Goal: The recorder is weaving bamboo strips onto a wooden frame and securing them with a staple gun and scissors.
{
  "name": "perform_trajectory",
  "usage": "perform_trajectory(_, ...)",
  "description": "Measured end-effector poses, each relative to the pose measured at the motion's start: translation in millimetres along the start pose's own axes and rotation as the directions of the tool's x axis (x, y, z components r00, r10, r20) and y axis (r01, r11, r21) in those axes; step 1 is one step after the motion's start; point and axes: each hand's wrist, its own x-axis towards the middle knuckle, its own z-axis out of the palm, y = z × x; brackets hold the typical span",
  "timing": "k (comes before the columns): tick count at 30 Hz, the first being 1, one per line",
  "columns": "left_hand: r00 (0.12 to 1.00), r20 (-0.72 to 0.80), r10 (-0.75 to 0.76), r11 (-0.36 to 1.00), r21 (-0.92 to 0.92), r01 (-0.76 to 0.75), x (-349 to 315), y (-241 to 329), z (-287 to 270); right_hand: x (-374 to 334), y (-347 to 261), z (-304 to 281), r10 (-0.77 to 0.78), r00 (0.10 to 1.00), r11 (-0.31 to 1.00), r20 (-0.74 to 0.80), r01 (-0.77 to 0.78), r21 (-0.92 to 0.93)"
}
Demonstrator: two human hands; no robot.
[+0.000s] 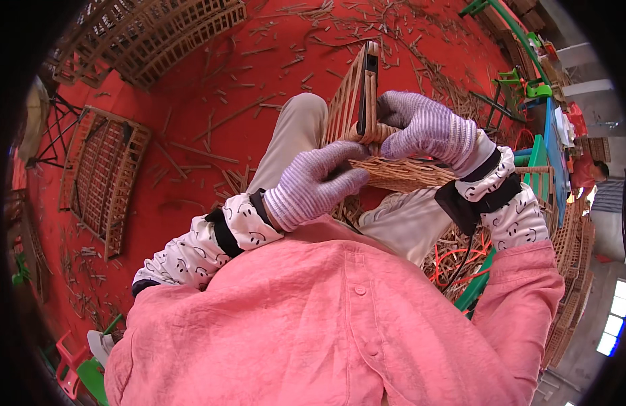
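Above my lap stands a wicker frame [345, 95] of brown strips woven on a dark metal bar, with a slatted side and a second, densely woven side [401, 173] meeting at a corner. My left hand [314, 184], in a purple-and-white striped glove, holds that corner from the left, its thumb and forefinger on either side of the woven edge. From the right, my right hand [431, 128], gloved alike, is closed on the wicker close to the same corner; its fingertips are partly hidden. White patterned sleeve covers [248, 223] wrap both forearms.
Slatted wicker panels lie on the red floor at the left [106, 176] and far left [150, 40]. Loose strips [211, 128] are scattered around. At the right are a green metal frame [540, 145], a blue-edged table [556, 155], stacked wicker pieces [570, 250] and another person [585, 172].
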Motion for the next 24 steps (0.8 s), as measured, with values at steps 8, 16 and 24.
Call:
perform_trajectory(8,0.959,-0.243,-0.145,0.954,-0.29,0.071,22,2,37,-5,-4,-3,0.062,0.995,0.998,-0.081,-0.059,0.038)
perform_trajectory(16,0.895,-0.438,0.082,0.992,-0.046,-0.114,22,-8,38,-9,-5,7,-0.04,0.99,0.995,-0.139,0.051,0.081)
perform_trajectory(24,0.926,-0.04,-0.376,0.81,-0.499,0.307,21,7,36,-14,-6,-1,-0.15,0.984,0.98,-0.095,0.136,-0.144)
